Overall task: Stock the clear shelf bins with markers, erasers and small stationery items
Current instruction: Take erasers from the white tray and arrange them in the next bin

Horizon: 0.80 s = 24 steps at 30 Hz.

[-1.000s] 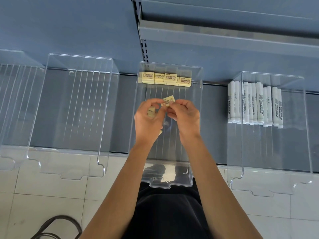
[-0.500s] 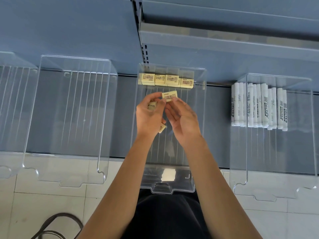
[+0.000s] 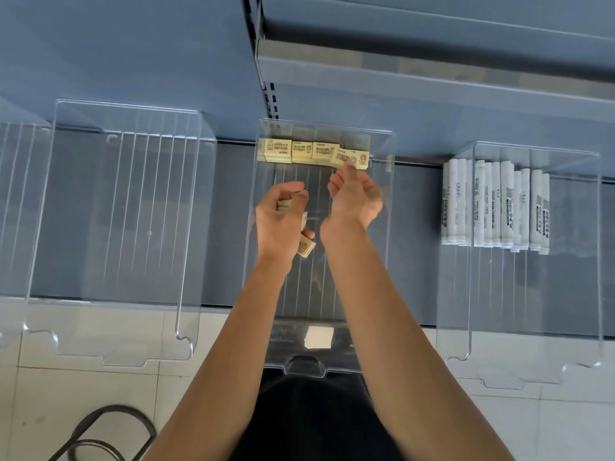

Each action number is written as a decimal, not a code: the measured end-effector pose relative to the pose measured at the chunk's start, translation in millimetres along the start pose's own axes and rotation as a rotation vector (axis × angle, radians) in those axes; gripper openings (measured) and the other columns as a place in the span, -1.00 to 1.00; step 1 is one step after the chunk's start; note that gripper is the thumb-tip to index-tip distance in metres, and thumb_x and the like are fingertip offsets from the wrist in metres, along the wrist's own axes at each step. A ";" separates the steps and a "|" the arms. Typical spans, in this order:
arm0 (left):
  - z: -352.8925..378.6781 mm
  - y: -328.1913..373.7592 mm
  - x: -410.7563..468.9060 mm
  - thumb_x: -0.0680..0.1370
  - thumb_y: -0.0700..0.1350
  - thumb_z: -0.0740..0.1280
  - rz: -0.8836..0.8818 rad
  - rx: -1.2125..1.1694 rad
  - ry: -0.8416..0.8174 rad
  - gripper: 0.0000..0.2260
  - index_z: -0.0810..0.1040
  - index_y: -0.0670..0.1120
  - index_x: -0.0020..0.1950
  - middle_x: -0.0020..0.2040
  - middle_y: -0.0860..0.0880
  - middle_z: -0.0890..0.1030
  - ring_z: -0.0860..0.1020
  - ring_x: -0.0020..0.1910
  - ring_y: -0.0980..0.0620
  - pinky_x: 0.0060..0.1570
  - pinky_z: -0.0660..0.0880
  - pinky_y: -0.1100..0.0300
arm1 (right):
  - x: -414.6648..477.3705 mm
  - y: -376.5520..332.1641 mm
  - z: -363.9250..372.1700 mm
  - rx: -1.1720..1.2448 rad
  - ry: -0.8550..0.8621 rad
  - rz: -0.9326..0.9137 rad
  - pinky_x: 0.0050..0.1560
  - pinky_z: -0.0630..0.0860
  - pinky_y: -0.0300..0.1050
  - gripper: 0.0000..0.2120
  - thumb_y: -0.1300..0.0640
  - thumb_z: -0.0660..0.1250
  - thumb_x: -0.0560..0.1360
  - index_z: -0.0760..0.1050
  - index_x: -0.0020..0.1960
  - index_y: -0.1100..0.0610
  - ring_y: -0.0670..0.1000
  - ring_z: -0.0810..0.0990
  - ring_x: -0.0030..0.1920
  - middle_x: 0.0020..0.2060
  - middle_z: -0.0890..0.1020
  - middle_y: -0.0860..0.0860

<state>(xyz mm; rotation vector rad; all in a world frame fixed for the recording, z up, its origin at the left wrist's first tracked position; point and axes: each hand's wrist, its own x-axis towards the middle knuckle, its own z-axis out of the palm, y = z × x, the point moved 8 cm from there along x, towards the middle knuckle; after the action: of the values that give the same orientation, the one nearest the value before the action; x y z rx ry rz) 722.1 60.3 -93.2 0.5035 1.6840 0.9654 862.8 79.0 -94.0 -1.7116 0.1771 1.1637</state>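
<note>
Adding one more eraser (image 3: 349, 158) to the row of erasers (image 3: 303, 151) along the back wall of the middle bin (image 3: 390, 247).

The right hand (image 3: 352, 197) reaches to the right end of that row with its fingertips at the tilted eraser, but blur makes it impossible to tell whether they pinch it or have let go. The left hand (image 3: 279, 221) hovers over the same bin's centre, curled round several spare erasers (image 3: 307, 246). Right of the middle bin, another bin (image 3: 599, 261) already holds a rank of white markers (image 3: 496, 204). The bin to the left (image 3: 123, 359) shows no stock yet, so I judge the task well under half done.
</note>
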 end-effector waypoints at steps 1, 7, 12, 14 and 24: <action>1.1 -0.8 0.5 0.58 -0.23 0.34 -0.010 -0.010 0.000 -0.88 0.62 -0.12 0.09 -0.09 -0.13 0.56 0.52 -0.40 0.13 -0.53 0.46 0.24 | 0.4 -0.6 2.0 0.033 0.027 0.013 -0.28 0.55 -0.34 -0.80 0.16 0.41 0.54 0.55 0.11 0.24 -0.10 0.64 -0.25 -0.20 0.66 0.03; 2.1 7.7 1.4 0.59 -0.28 0.31 0.019 0.013 0.008 -0.86 0.59 -0.17 0.11 -0.07 -0.11 0.57 0.54 -0.41 0.27 -0.47 0.43 0.44 | -5.7 -3.0 13.3 0.140 0.111 0.102 -0.30 0.49 -0.31 -0.81 0.18 0.35 0.57 0.49 0.16 0.19 -0.10 0.55 -0.30 -0.23 0.60 0.01; 5.0 12.5 -0.5 0.59 -0.30 0.30 0.041 0.038 -0.009 -0.87 0.58 -0.17 0.10 -0.01 -0.21 0.59 0.54 -0.45 0.26 -0.47 0.42 0.45 | -7.8 -4.2 15.2 0.192 0.130 0.086 -0.23 0.56 -0.30 -0.86 0.22 0.32 0.58 0.44 0.13 0.12 -0.10 0.60 -0.25 -0.19 0.59 -0.01; 4.0 13.0 0.5 0.59 -0.29 0.31 0.038 0.037 -0.008 -0.87 0.58 -0.15 0.09 0.03 -0.24 0.60 0.55 -0.44 0.26 -0.46 0.43 0.45 | -8.7 -2.8 16.0 0.193 0.115 0.093 -0.23 0.57 -0.32 -0.83 0.22 0.32 0.58 0.46 0.17 0.14 -0.10 0.60 -0.25 -0.20 0.60 -0.02; 2.2 3.1 4.2 0.58 -0.24 0.34 -0.009 0.000 -0.018 -0.88 0.60 -0.05 0.04 -0.07 -0.17 0.56 0.53 -0.35 -0.01 -0.50 0.47 0.22 | -5.4 -3.1 21.6 0.088 0.072 0.175 -0.28 0.47 -0.30 -0.87 0.16 0.44 0.51 0.54 -0.18 0.14 -0.10 0.57 -0.28 -0.27 0.61 -0.01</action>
<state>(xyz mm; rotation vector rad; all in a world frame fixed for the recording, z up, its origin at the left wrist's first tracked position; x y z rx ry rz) 722.3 66.0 -93.4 0.5032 1.6691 0.9522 848.6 95.5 -88.3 -1.6876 0.4235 1.2030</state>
